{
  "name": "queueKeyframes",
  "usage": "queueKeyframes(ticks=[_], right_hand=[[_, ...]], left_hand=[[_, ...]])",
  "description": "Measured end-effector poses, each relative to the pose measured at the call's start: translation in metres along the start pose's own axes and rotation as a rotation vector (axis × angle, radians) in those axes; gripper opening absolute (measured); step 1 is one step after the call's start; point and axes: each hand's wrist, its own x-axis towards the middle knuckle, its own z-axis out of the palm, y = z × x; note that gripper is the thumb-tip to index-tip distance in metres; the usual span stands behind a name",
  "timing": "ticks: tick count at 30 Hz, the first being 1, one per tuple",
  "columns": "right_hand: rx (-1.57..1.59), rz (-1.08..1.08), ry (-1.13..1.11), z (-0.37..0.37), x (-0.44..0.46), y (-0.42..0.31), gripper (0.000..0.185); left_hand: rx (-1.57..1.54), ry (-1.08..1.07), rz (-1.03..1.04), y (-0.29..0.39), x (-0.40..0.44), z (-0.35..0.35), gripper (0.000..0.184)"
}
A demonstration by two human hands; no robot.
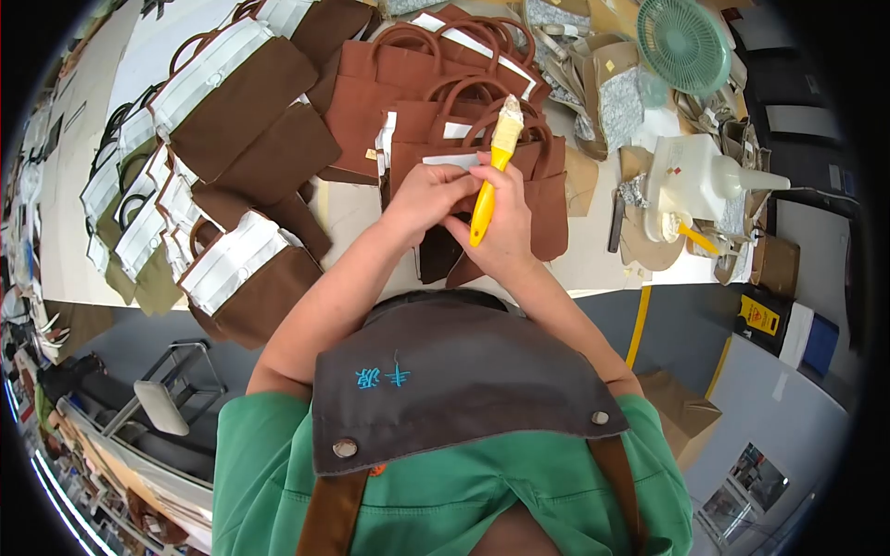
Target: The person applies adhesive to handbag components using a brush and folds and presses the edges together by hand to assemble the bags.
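Note:
My right hand (505, 213) holds a yellow-handled brush (497, 176) upright, its pale bristles coated with a whitish substance and pointing away from me. Its thumb and fingertips also meet the work close to my other hand. My left hand (426, 196) is closed, with fingers pinching the edge of a reddish-brown bag panel (545, 222) near a white strip (451, 161). Part of the panel is hidden beneath both hands. Just beyond them lie more reddish-brown bag pieces (362, 111) with rounded handles.
Dark brown bag pieces (232, 111) with white edges are stacked on the left, beside olive ones (153, 283). On the right stand a white plastic bottle (686, 176) with a spout, a second yellow-handled brush (697, 239) and a green fan (683, 44). The table's front edge (593, 289) runs before me.

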Motion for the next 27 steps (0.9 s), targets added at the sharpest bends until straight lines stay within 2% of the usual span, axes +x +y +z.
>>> queueKeyframes(ticks=[1,4,5,6,8,9,12,14,16,18,19,20,22,23,24,25,26,27], right_hand=[[0.025,0.033,0.009,0.0,-0.001,-0.002,0.06],[0.003,-0.009,0.007,0.0,-0.002,0.01,0.053],[0.05,-0.006,0.027,-0.003,0.002,0.007,0.052],[0.051,-0.008,0.032,-0.006,0.003,0.007,0.052],[0.08,-0.004,0.037,-0.014,0.001,0.011,0.052],[0.121,-0.002,0.058,-0.016,-0.001,0.016,0.052],[0.207,0.001,0.125,-0.037,-0.003,0.025,0.049],[0.183,-0.092,0.098,-0.082,0.012,0.002,0.047],[0.317,-0.136,0.015,-0.121,0.028,-0.019,0.047],[0.566,-0.146,-0.034,-0.143,0.038,-0.037,0.049],[0.599,-0.104,-0.058,-0.153,0.039,-0.04,0.054],[0.697,-0.178,-0.044,-0.153,0.047,-0.045,0.053],[0.938,-0.074,-0.035,-0.152,0.046,-0.049,0.056],[0.794,-0.092,-0.053,-0.153,0.047,-0.039,0.055],[0.652,-0.107,-0.071,-0.151,0.048,-0.021,0.054],[0.555,-0.046,-0.098,-0.146,0.048,-0.005,0.054],[0.588,-0.023,-0.03,-0.129,0.047,0.014,0.05],[0.585,-0.026,-0.02,-0.131,0.047,0.015,0.05]], left_hand=[[0.033,-0.057,-0.022,-0.003,0.005,-0.008,0.024],[0.076,0.005,0.052,-0.011,0.004,-0.006,0.032],[-0.057,-0.071,0.005,-0.022,0.01,-0.016,0.038],[-0.051,-0.073,0.007,-0.029,0.015,-0.02,0.038],[-0.14,-0.03,0.133,-0.043,0.02,-0.027,0.041],[0.064,0.003,0.172,-0.05,0.021,-0.03,0.042],[0.154,0.046,0.184,-0.063,0.028,-0.028,0.043],[0.182,0.06,0.176,-0.066,0.03,-0.028,0.045],[0.218,0.072,0.182,-0.061,0.031,-0.029,0.046],[0.195,0.061,0.098,-0.05,0.026,-0.027,0.05],[0.155,-0.011,0.081,-0.042,0.024,-0.031,0.059],[0.159,-0.017,0.078,-0.037,0.019,-0.032,0.059],[0.064,-0.169,0.216,-0.027,0.012,-0.036,0.069],[0.117,-0.217,0.224,-0.026,0.007,-0.043,0.081],[0.126,-0.218,0.225,-0.024,0.002,-0.045,0.081],[0.106,-0.224,0.116,-0.022,-0.003,-0.047,0.087],[0.086,-0.231,0.005,-0.021,-0.005,-0.047,0.093],[0.095,-0.238,0.007,-0.018,-0.003,-0.046,0.093]])
